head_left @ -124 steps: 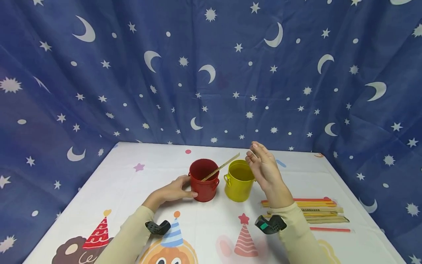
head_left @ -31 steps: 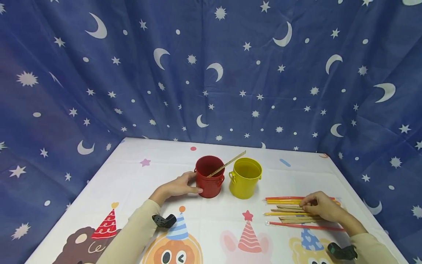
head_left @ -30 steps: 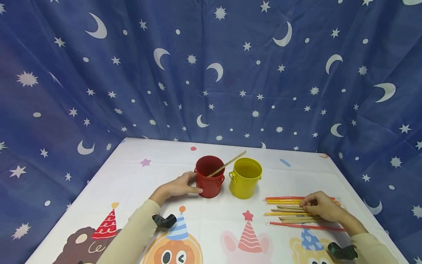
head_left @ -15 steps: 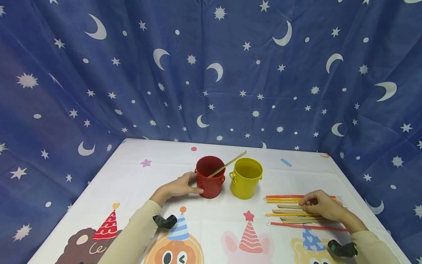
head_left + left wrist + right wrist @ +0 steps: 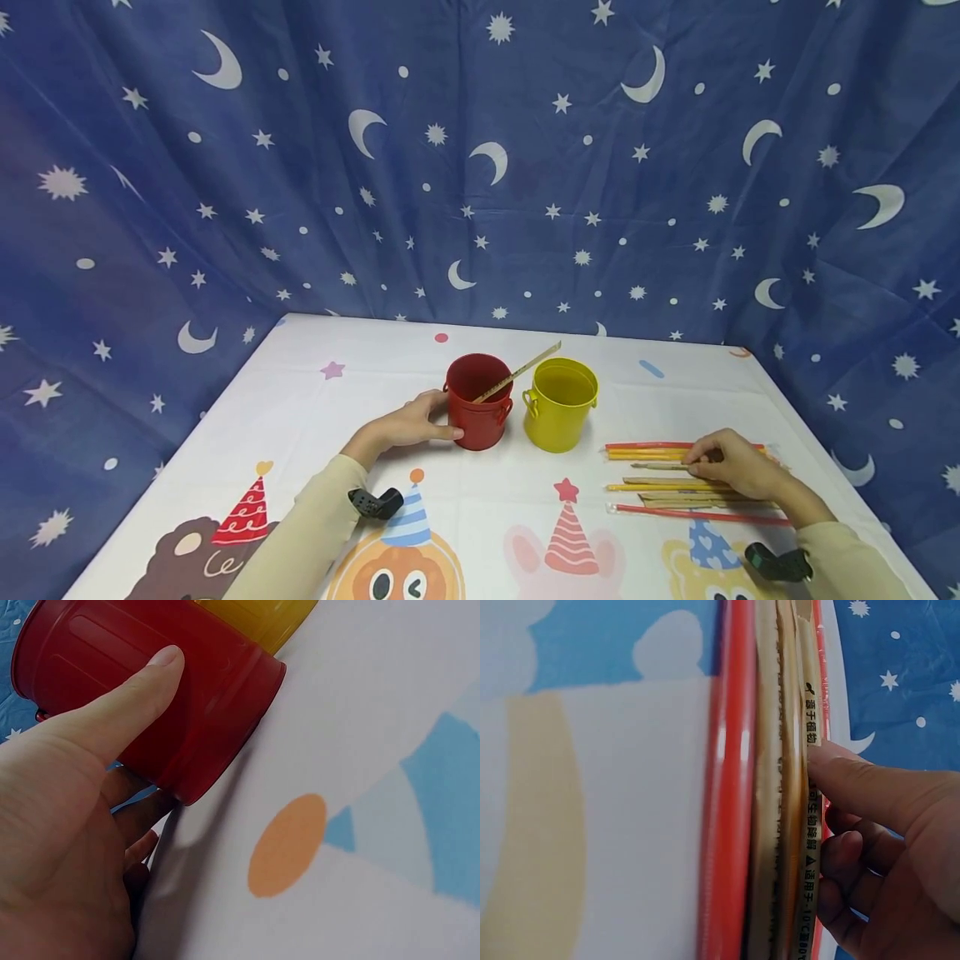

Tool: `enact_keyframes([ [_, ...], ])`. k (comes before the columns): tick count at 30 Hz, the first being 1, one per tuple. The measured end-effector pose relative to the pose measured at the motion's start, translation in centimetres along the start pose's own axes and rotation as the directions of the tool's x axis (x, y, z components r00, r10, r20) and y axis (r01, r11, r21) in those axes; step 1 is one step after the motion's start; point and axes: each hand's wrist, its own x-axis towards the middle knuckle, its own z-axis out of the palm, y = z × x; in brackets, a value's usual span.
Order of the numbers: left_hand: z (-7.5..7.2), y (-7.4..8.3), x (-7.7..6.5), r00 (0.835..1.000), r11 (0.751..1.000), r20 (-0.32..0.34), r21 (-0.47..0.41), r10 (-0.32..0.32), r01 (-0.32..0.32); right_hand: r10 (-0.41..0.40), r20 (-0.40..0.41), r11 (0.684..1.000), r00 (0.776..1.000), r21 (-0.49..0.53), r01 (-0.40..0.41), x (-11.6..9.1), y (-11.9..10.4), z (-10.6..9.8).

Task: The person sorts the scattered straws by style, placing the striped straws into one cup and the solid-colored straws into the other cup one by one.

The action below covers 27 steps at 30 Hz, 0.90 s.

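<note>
My left hand (image 5: 405, 423) grips the near left side of a red bucket (image 5: 477, 427), its thumb pressed across the wall in the left wrist view. A paper-wrapped straw (image 5: 536, 360) leans out over that bucket's rim toward the right. Beside it stands a yellow bucket (image 5: 553, 427). Over the row of wrapped straws at the right, my right hand (image 5: 738, 467) pinches a slim paper-wrapped straw (image 5: 660, 467) between thumb and fingers. Up close in the right wrist view, the thumb overlaps a wrapper with black print (image 5: 810, 840). The pinched straw's far end is hidden by the hand.
Around the pinched one lie red straws (image 5: 701, 514), yellow straws (image 5: 645, 456) and more paper-wrapped straws (image 5: 678, 502), side by side. A white tablecloth (image 5: 375, 358) with cartoon prints covers the table. Behind it hangs a blue star curtain (image 5: 480, 167).
My right hand has come down from beside the yellow bucket to the straws. Over the last second, the pinched straw has shifted slightly away from its neighbours. My left hand stays on the red bucket.
</note>
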Motion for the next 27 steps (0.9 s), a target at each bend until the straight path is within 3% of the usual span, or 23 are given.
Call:
enact_keyframes([
  [6, 0.1, 0.0, 0.0, 1.0, 1.0, -0.003, -0.003, -0.006, 0.006, 0.023, -0.064, 0.999, 0.998, -0.031, -0.025, -0.1, -0.5, -0.6],
  [12, 0.0, 0.0, -0.1, 1.0, 1.0, -0.002, -0.003, -0.007, 0.007, -0.011, -0.11, 1.0, 0.994, -0.028, 0.008, 0.0, -1.2, -1.2],
  [27, 0.1, -0.1, -0.1, 1.0, 1.0, -0.003, -0.02, 0.017, -0.017, -0.073, -0.121, 0.979, 0.99, 0.18, 0.094, -0.3, -3.4, -2.8],
])
